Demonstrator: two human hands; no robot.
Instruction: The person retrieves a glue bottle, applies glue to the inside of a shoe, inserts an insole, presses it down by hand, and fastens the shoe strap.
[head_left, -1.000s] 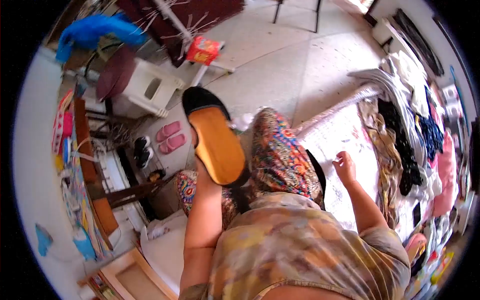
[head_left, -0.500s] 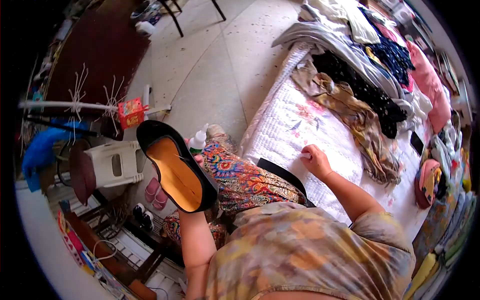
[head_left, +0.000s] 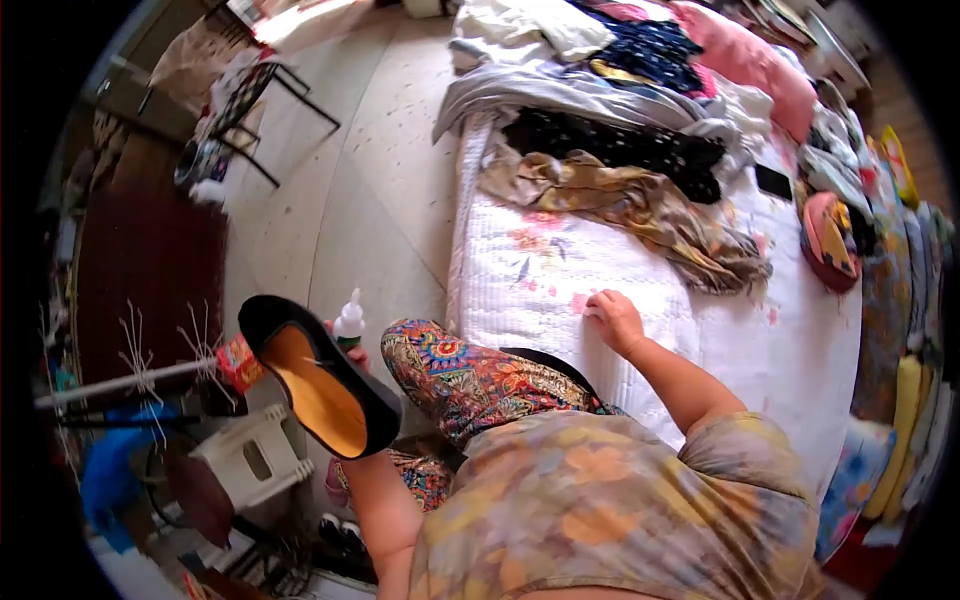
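A black slip-on shoe (head_left: 320,385) with a tan insole is tilted, its opening facing me. Behind it, my left hand (head_left: 361,356) is mostly hidden; only fingertips show past the shoe's edge. A small white squeeze bottle (head_left: 349,322) with a pointed nozzle and green label stands upright in those fingers, beside the shoe. Above the white quilted bedspread (head_left: 640,385), my right hand (head_left: 618,322) is closed in a pinch around something small and white, too small to name. Patterned trousers (head_left: 450,375) cover my leg beneath.
Rumpled clothes (head_left: 630,140) and a pink pillow (head_left: 750,65) lie across the bed. A phone (head_left: 773,182) and a pink pouch (head_left: 830,240) are at its right. On my left are a white plastic stool (head_left: 255,460), a rack pole with hooks (head_left: 130,383) and a red box (head_left: 238,362).
My view has turned right, so the bed and floor things sit further left. My left hand still holds the shoe and bottle, now slightly lower in view. My right hand stays pinched over the bed.
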